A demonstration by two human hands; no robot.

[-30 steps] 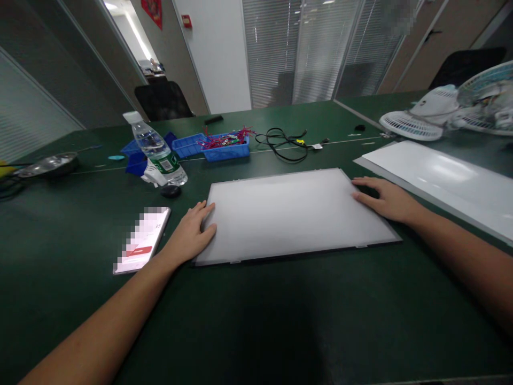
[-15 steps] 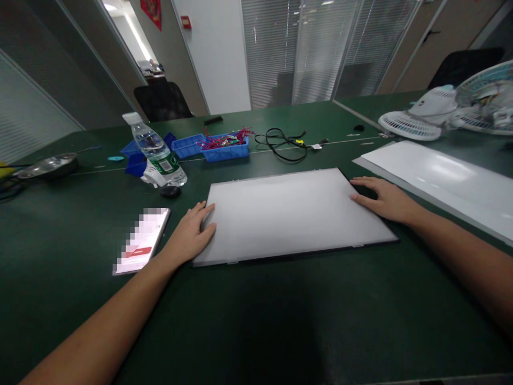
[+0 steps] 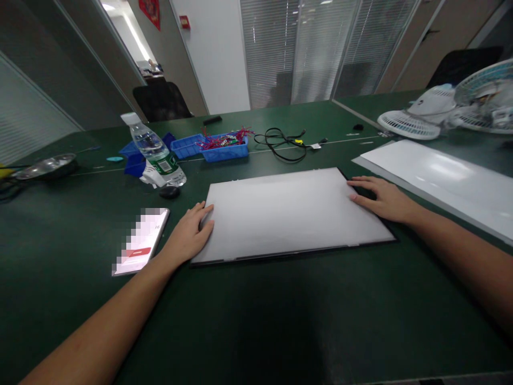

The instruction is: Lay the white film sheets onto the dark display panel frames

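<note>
A thin white rectangular sheet (image 3: 284, 211) lies flat in a dark shallow frame, whose black rim (image 3: 292, 252) shows along the front and right edges. My left hand (image 3: 191, 232) rests at the sheet's left edge, fingers spread, with the thumb and a fingertip on the white surface. At the right edge, my right hand (image 3: 380, 199) lies with its fingers stretched out and their tips touching the border. Neither hand is closed around anything. Left of my left forearm lies a phone (image 3: 144, 240) with its lit screen up.
A tilted water bottle (image 3: 156, 152) stands behind the phone near a black mouse (image 3: 169, 192). Blue bins (image 3: 225, 154), one with red wires, and a black cable (image 3: 280, 145) lie farther back. White panels (image 3: 436, 171) and fan parts (image 3: 409, 124) occupy the right side.
The white sheet has shifted slightly back from the front edge, and its small front tabs now sit within the dark rim. Both hands stay almost where they were.
</note>
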